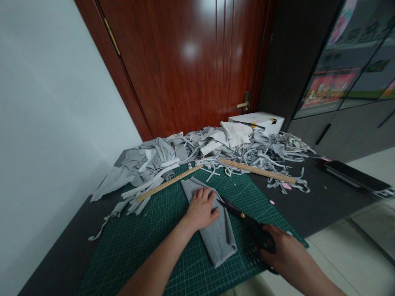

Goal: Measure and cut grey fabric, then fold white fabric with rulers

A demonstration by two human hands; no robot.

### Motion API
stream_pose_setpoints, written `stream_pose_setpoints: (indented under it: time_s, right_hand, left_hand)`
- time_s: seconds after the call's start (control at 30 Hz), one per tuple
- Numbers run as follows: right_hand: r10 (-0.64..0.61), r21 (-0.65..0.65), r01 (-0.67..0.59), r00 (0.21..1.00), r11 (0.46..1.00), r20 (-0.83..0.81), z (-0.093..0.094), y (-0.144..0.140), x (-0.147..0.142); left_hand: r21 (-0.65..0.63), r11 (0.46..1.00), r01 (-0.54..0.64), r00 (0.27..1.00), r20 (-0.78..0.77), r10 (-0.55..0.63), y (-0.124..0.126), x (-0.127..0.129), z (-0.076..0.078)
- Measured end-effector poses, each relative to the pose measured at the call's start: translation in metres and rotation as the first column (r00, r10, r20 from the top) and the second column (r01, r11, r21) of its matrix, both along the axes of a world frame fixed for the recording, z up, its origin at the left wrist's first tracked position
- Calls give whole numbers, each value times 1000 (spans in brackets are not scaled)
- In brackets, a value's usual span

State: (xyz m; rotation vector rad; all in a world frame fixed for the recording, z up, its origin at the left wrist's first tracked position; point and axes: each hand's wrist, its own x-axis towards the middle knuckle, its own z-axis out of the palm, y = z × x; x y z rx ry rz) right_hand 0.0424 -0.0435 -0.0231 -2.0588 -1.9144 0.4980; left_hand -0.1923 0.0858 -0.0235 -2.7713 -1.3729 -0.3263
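Observation:
A folded piece of grey fabric [217,240] lies lengthwise on the green cutting mat [154,242]. My left hand [202,209] rests flat on its upper part, fingers stretched out and pressing it down. In my right hand [279,248] is a pair of black scissors [242,215], my fingers wrapped through the handles. The blades point up and left, and their tips reach the fabric's right edge near my left fingers. Whether the blades are parted is hard to make out.
Piled grey and white fabric scraps [154,154] stretch along the table's back, by a white box [265,120]. Two wooden strips [173,182] lie before them. A dark flat device [354,174] sits at the right edge. A wooden door [185,74] stands behind.

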Motion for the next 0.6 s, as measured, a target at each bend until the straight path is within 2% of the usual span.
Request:
stream_pose_setpoints:
  time_s: [0.1,0.27,0.6]
  right_hand:
    - [2,-16,-2,1000,1000,-5,-2,-1,-1]
    - [-6,-8,6,1000,1000,-15,-6,-2,-2]
    - [-4,-47,3,1000,999,-29,-6,6,-3]
  left_hand:
    - [-34,999,8,1000,-20,-9,3,0,-3]
    - [-68,997,-46,998,-52,42,7,-1,-11]
    - [-17,999,-33,999,-32,32,14,1,-1]
